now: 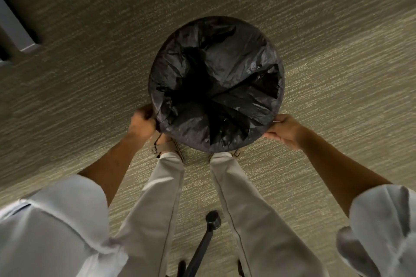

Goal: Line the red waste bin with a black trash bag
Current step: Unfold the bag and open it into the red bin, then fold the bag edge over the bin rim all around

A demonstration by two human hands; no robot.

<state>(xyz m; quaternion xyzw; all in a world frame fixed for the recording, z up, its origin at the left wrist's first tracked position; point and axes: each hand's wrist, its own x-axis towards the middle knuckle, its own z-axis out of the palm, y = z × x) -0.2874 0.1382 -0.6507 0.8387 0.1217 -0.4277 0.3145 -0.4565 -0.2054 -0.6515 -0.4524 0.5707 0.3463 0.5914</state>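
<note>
I look straight down on a round bin standing on the carpet in front of my feet. A black trash bag [216, 83] fills its mouth and is folded over the whole rim, so none of the red bin shows. The bag's crumpled middle sags into the bin. My left hand [143, 122] pinches the bag's edge at the rim's lower left. My right hand [284, 129] grips the bag's edge at the rim's lower right.
Beige-green carpet [326, 29] surrounds the bin. A grey furniture edge [15, 27] crosses the upper left corner. A black chair leg with a castor [212, 220] lies on the floor between my legs, just behind me.
</note>
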